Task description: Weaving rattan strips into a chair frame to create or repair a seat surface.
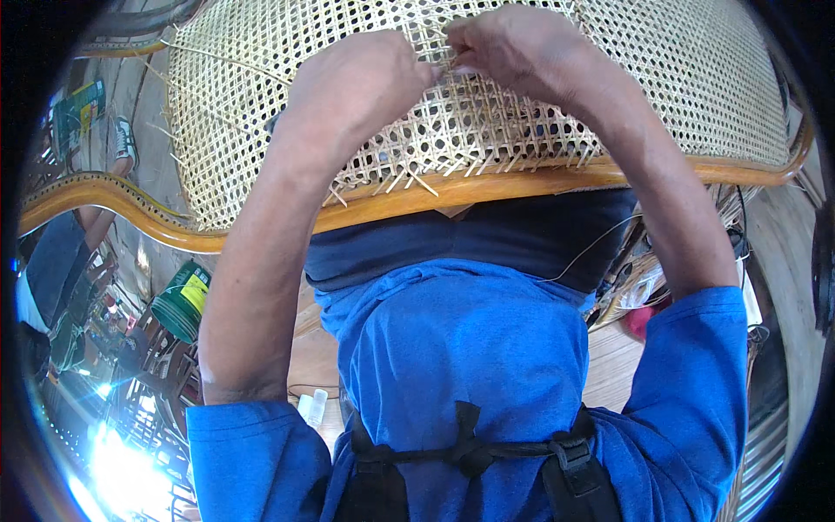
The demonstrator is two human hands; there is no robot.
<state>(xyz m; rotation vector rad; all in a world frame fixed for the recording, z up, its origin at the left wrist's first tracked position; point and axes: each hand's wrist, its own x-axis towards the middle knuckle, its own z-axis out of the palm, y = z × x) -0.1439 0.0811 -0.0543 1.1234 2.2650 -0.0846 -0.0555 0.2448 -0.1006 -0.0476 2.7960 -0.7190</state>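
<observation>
A pale woven cane panel [487,130], with open holes through its mesh, stretches across a curved, varnished wooden frame [487,184]. Over the far middle of the weave, my left hand [365,83] is closed, its fingertips pinched low at the cane strands. Facing it from a short distance, my right hand [522,52] is also closed, thumb and fingers pressed together at the strands. The pinched bits are thin and mostly hidden by the fingers. Loose strand ends [417,180] stick out along the near frame edge, and long strands [226,61] trail across the left side.
The near frame edge lies against my lap. Green containers [181,300] stand at the left, near another person's arm [103,228]. A curved wooden piece with drilled holes [104,187] reaches left. Cane bundles and a clear plastic bag [642,283] lie at the right.
</observation>
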